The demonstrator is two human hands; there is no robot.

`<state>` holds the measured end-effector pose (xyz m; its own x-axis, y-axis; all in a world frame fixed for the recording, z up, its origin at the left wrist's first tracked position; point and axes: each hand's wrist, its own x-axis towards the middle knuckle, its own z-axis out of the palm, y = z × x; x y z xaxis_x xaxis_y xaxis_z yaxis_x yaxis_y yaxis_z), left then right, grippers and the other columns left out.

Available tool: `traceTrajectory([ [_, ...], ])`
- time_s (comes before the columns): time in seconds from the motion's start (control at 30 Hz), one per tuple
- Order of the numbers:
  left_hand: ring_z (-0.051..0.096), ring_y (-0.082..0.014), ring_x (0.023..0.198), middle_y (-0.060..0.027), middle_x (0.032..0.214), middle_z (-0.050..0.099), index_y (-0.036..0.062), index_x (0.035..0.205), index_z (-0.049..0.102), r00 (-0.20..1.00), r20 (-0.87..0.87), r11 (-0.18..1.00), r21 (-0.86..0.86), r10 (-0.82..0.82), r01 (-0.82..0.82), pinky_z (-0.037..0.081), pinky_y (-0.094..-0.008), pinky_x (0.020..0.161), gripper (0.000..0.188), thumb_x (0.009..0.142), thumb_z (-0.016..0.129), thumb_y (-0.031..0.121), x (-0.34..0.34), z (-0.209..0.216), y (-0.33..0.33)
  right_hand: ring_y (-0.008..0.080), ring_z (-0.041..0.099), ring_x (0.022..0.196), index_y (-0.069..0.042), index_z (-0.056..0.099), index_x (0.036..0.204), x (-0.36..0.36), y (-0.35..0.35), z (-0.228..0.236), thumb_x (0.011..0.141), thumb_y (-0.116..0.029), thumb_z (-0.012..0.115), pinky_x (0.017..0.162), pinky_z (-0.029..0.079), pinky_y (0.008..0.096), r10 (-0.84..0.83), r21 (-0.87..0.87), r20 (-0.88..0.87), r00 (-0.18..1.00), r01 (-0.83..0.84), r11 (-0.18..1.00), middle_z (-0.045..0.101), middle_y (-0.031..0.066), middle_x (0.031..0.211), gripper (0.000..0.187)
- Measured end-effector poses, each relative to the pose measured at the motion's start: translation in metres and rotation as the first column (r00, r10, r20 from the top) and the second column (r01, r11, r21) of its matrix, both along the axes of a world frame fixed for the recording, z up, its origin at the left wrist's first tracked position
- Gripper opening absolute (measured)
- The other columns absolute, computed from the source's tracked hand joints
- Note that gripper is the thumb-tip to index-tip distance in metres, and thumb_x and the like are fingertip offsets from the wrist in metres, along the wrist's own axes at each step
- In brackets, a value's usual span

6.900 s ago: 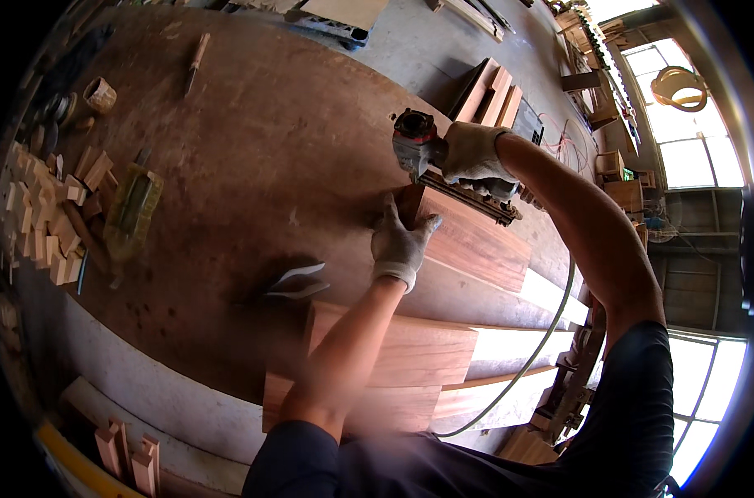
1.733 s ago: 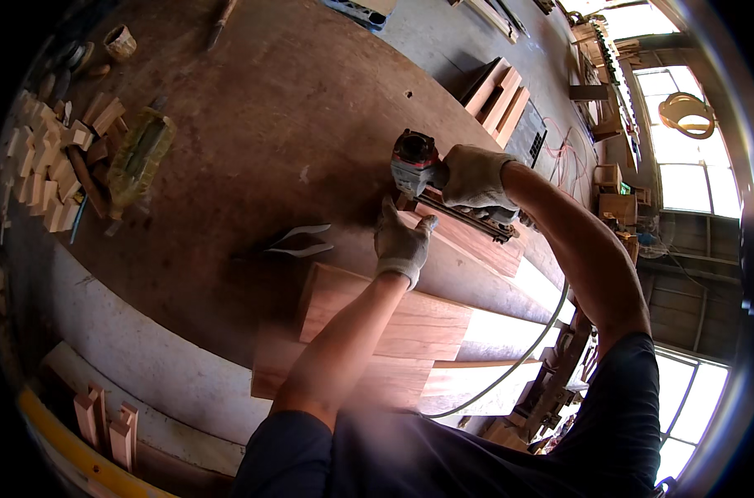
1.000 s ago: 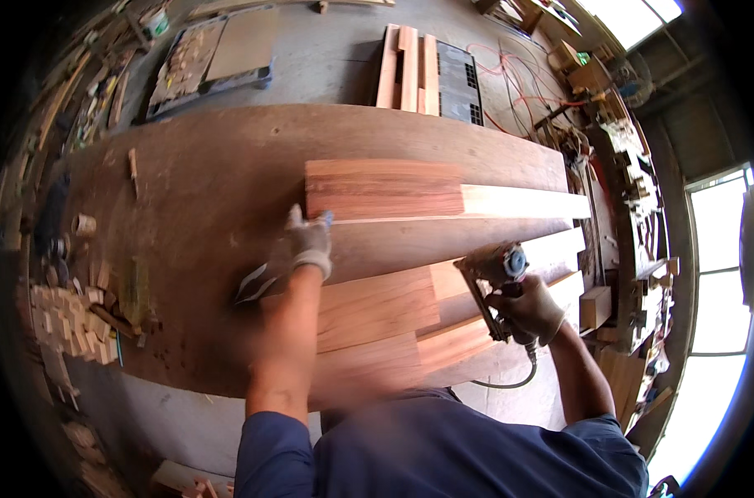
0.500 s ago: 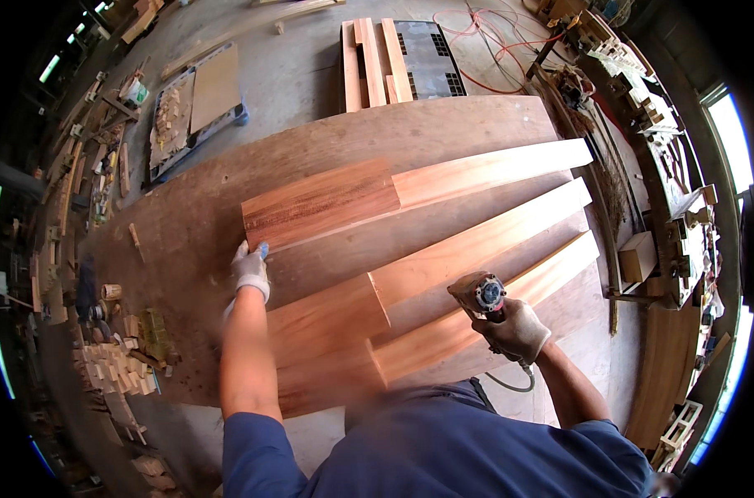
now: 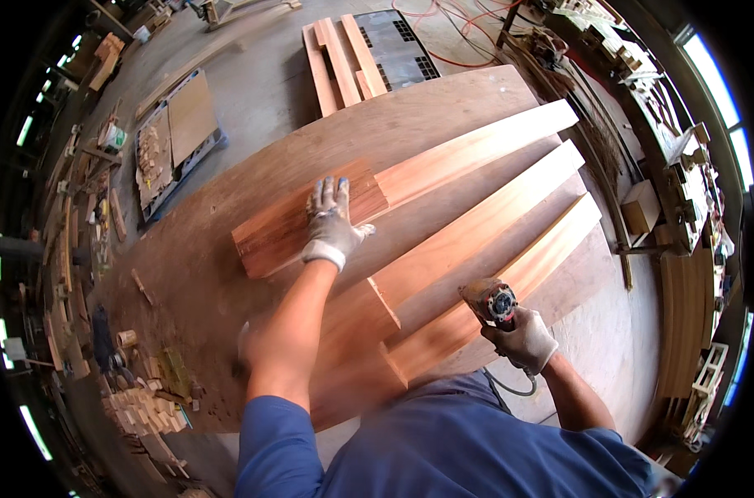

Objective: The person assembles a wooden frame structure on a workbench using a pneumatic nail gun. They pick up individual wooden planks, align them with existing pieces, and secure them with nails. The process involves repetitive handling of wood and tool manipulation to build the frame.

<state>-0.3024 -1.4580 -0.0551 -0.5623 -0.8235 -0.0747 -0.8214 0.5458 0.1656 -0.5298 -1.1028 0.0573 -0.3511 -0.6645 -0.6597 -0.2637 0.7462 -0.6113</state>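
Observation:
My left hand (image 5: 334, 222), in a stained white glove, lies with fingers spread on a short reddish-brown board (image 5: 265, 241). That board overlaps the left end of a long pale plank (image 5: 476, 149). My gloved right hand (image 5: 525, 339) grips an air nail gun (image 5: 486, 299) with a hose on its handle. The tool is over the nearest long plank (image 5: 551, 245), and its nose is hidden. Between these planks lies another long plank (image 5: 485, 217). Two more short boards, one (image 5: 352, 319) behind the other (image 5: 364, 378), meet the left ends of the nearer planks.
The planks lie on a broad brown wooden worktop (image 5: 178, 249). Beyond it, several planks (image 5: 335, 62) rest on a dark pallet (image 5: 398, 54). A blue pallet (image 5: 182, 158) stands at far left, wood offcuts (image 5: 145, 408) at near left. A cluttered bench (image 5: 642, 100) runs along the right.
My left hand has moved from the left end of the far short board to its top, fingers now spread. That board has tilted slightly. The right hand still holds the nail gun. The view has shifted.

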Motion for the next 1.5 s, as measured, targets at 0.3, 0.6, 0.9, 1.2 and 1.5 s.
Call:
traceTrajectory([
  [0.3, 0.015, -0.047, 0.166, -0.0167, 0.181, 0.017, 0.022, 0.175, 0.027, 0.869, 0.421, 0.951, -0.041, -0.262, 0.307, 0.016, -0.0655, 0.133, 0.109, 0.088, 0.086, 0.05, -0.065, -0.009, -0.014, 0.0235, 0.076, 0.082, 0.001, 0.074, 0.112, -0.009, 0.011, -0.013, 0.09, -0.031, 0.083, 0.081, 0.059, 0.0424, -0.051, 0.065, -0.05, 0.997, 0.055, 0.996, 0.076, 0.017, 0.086, 0.04],
  [0.6, 0.028, -0.0476, 0.161, -0.0155, 0.177, 0.032, 0.0158, 0.173, 0.032, 0.87, 0.281, 0.893, -0.086, -0.404, 0.442, 0.026, -0.0586, 0.133, 0.089, 0.097, 0.075, 0.037, -0.04, -0.03, -0.023, 0.029, 0.078, 0.088, -0.001, 0.073, 0.117, -0.021, -0.002, -0.021, 0.09, -0.03, 0.083, 0.084, 0.059, 0.0428, -0.005, 0.042, -0.058, 0.998, 0.007, 0.999, 0.078, 0.018, 0.092, 0.041],
  [0.9, 0.049, -0.04, 0.153, -0.0187, 0.167, 0.049, 0.0097, 0.163, 0.048, 0.98, -0.144, 0.989, 0.047, -0.135, 0.144, 0.043, -0.052, 0.125, 0.072, 0.1, 0.076, 0.029, -0.032, 0.0, -0.056, 0.0315, 0.079, 0.091, -0.001, 0.074, 0.117, -0.013, -0.006, -0.018, 0.088, -0.029, 0.084, 0.085, 0.06, 0.044, -0.009, 0.07, -0.022, 1.0, 0.011, 0.997, 0.078, 0.0204, 0.094, 0.041],
  [1.2, 0.062, -0.0267, 0.135, -0.0131, 0.131, 0.076, 0.0046, 0.127, 0.078, 0.795, 0.369, 0.834, -0.087, -0.481, 0.545, 0.019, -0.0504, 0.135, 0.062, 0.11, 0.049, 0.057, -0.077, -0.052, -0.027, 0.0383, 0.077, 0.102, -0.007, 0.074, 0.119, -0.008, 0.006, -0.019, 0.09, -0.041, 0.082, 0.089, 0.059, 0.0464, 0.031, 0.059, -0.126, 0.992, -0.024, 0.998, 0.079, 0.0207, 0.104, 0.045],
  [1.5, 0.067, -0.0318, 0.128, -0.0191, 0.117, 0.079, -0.0011, 0.105, 0.083, 0.893, 0.177, 0.861, -0.243, -0.413, 0.446, 0.028, -0.0493, 0.132, 0.063, 0.105, 0.059, 0.058, 0.024, -0.075, -0.032, 0.0395, 0.075, 0.096, -0.007, 0.071, 0.111, -0.024, 0.015, -0.003, 0.091, -0.043, 0.082, 0.085, 0.058, 0.0476, -0.022, 0.046, -0.217, 0.976, 0.033, 0.998, 0.076, 0.0205, 0.095, 0.043],
])
